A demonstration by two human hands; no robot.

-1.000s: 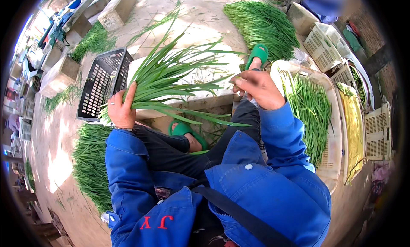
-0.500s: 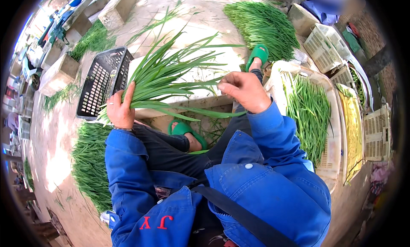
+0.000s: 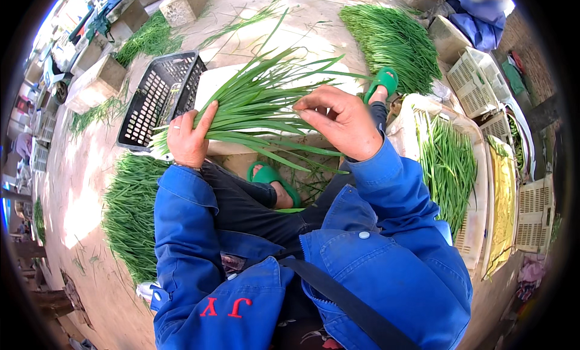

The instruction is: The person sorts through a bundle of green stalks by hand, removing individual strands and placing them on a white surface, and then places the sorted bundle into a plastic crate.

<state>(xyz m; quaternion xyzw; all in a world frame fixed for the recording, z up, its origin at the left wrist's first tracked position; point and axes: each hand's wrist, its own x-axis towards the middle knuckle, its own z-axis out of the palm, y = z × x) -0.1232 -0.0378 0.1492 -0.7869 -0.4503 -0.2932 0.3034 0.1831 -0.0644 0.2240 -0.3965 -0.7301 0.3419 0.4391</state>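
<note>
My left hand (image 3: pixel 188 143) is wrapped round the pale stem end of a loose bunch of garlic chives (image 3: pixel 257 105). Their long green leaves fan out to the right above a pale block (image 3: pixel 226 78). At the right side of the bunch, my right hand (image 3: pixel 345 125) has thumb and forefinger pinched together near the leaves. What lies between those fingertips is too small to make out. A black plastic crate (image 3: pixel 145 105) stands just beyond my left hand, with a few pale bits inside.
Chive heaps lie at my left (image 3: pixel 130 217) and far right (image 3: pixel 393 45). At my right sits a pale basket (image 3: pixel 474 229) holding more chives (image 3: pixel 447 168), beside a yellow sack (image 3: pixel 502 211) and a cream crate (image 3: pixel 534 217). Concrete blocks (image 3: pixel 96 84) stand at the far left.
The right hand has dropped slightly toward the leaves, its fingers still pinched. My left hand keeps its hold on the bunch. The whole view has shifted a little.
</note>
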